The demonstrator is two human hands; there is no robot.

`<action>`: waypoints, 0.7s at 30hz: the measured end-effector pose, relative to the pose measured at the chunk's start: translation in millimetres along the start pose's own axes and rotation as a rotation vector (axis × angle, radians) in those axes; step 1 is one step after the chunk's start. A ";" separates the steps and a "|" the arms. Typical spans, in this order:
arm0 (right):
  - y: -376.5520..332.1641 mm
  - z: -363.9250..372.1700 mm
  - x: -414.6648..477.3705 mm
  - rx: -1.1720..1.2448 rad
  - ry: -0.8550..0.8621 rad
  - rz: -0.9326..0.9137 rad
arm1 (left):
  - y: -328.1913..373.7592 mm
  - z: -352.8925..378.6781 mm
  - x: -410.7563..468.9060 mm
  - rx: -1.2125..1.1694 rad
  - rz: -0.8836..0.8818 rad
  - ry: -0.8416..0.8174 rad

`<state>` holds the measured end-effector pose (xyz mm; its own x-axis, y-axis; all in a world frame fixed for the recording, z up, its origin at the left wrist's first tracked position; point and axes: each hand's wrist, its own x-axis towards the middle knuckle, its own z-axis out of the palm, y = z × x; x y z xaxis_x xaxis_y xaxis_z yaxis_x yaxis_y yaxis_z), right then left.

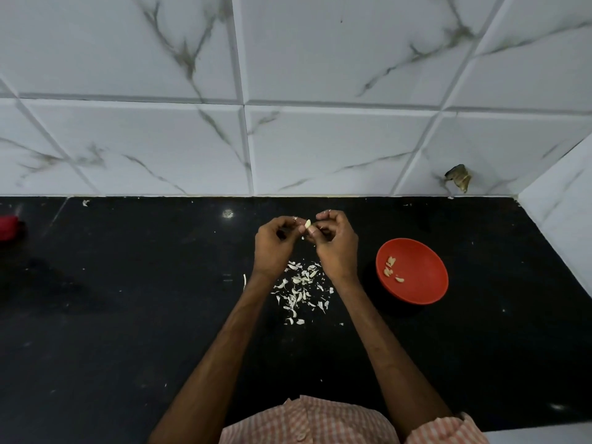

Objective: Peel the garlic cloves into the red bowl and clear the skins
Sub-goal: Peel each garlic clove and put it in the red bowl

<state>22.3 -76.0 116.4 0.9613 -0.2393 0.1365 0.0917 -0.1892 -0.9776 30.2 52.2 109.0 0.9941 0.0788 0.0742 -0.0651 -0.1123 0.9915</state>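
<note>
Garlic clove [307, 223], small and pale, is held over a black table [128, 315], pinched between the fingertips of both hands. The left hand [275, 248] is curled, and its grip is closed on the left side of the clove. The right hand [334, 248] is curled in the same way, and its grip is closed on the right side of the clove. Both hands are seen near the back of the table, close to a white tiled wall [320, 139] with grey veins.

Below the hands, between the two wrists, a loose scatter of white skins [301, 286] is spread on the table. One longer strip of skin [244, 280] is seen just left of the left wrist. To the right of the right hand, apart from the skins, a red bowl [423, 274] is set on the table. A few peeled cloves [390, 270] are gathered in its left part.

At the far left edge a red object [8, 227] is cut off by the frame and cannot be identified. A dark broken patch [458, 177] is seen low on the wall at the right. At the bottom, bare forearms and an orange and white checked shirt [307, 421] are shown.
</note>
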 end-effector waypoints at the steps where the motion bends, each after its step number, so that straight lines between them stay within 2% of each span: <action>1: 0.4 0.6 0.1 -0.012 -0.001 -0.012 | 1.3 0.9 -1.6 -0.027 -0.007 -0.001; 7: 1.3 2.4 -2.6 -0.050 -0.056 -0.031 | 7.2 4.0 -9.8 -0.277 -0.176 0.027; 11: 9.5 -1.0 -1.8 -0.126 -0.031 -0.052 | 9.5 -1.0 -9.0 -0.473 -0.292 0.073; 17: 29.6 -6.0 -4.7 -0.462 -0.034 -0.094 | 6.3 -5.4 -8.9 -0.475 -0.262 0.088; 18: 26.1 -4.6 -4.5 -0.332 -0.051 -0.002 | 6.1 -5.0 -8.8 -0.451 -0.245 0.095; 21: 6.0 5.1 -1.2 0.581 -0.170 0.427 | 6.9 -2.9 -9.4 -0.378 -0.166 0.095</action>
<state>23.0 -72.0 109.6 0.9666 -0.0198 -0.2555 -0.2219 0.4337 -0.8733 20.1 53.6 115.5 0.9826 0.1579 -0.0976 0.0503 0.2793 0.9589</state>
